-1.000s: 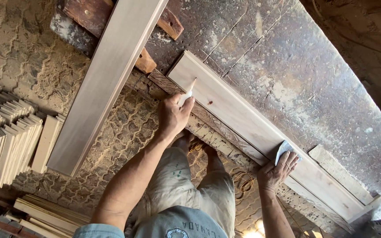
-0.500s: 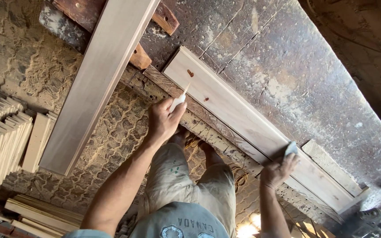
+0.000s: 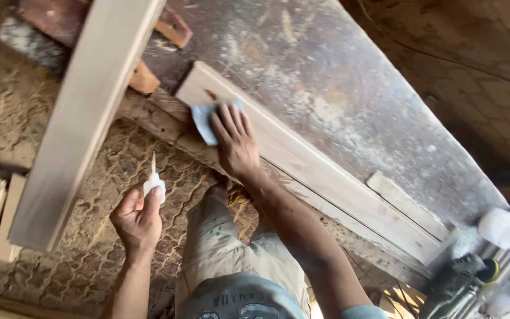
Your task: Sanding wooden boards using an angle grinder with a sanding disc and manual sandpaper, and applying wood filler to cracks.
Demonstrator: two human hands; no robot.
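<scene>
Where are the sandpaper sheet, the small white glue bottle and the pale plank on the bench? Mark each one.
sandpaper sheet (image 3: 203,123), head view, on its bare left part beside the fingers.
small white glue bottle (image 3: 154,182), head view, on its white body above the hand.
pale plank (image 3: 326,177), head view, on its bare face mid-length.

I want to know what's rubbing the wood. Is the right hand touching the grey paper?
Touching. The head view shows the right hand pressed flat on the grey paper, fingers overlapping it on the pale board.
</scene>
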